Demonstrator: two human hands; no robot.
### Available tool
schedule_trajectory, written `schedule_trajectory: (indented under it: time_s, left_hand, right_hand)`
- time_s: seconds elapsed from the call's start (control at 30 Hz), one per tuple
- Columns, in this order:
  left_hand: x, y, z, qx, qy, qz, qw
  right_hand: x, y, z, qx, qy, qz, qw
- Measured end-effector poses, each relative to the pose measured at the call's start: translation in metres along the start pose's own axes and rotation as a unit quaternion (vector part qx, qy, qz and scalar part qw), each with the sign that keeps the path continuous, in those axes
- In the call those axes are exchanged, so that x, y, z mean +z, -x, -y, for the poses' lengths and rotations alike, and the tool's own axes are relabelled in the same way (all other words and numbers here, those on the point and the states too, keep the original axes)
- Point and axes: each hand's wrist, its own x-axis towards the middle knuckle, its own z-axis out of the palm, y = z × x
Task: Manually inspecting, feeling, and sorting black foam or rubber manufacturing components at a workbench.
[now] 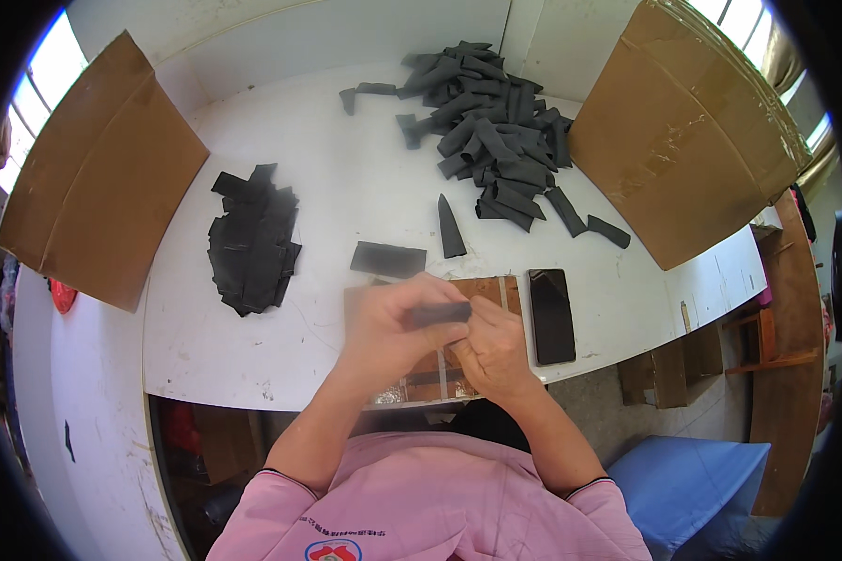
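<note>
While both hands meet above the desk's (pixel 253 346) near edge, the left hand (pixel 388 332) and right hand (pixel 496 351) each keep a narrow grip on a flat dark strip (pixel 437 313), held level between them over a brown board (pixel 482 290).
</note>
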Motion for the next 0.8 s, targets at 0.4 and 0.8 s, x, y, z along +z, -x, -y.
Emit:
schedule_trajectory:
  time_s: [0.4,0.8]
  left_hand:
    - [0.01,-0.007,0.005,0.039,-0.293,-0.021,0.955]
    - [0.003,0.006,0.012,0.096,-0.018,-0.097,0.991]
  right_hand:
    - [0.036,0.031,-0.024,0.083,-0.103,0.002,0.991]
    - [0.016,0.013,-0.011,0.106,-0.026,0.06,0.992]
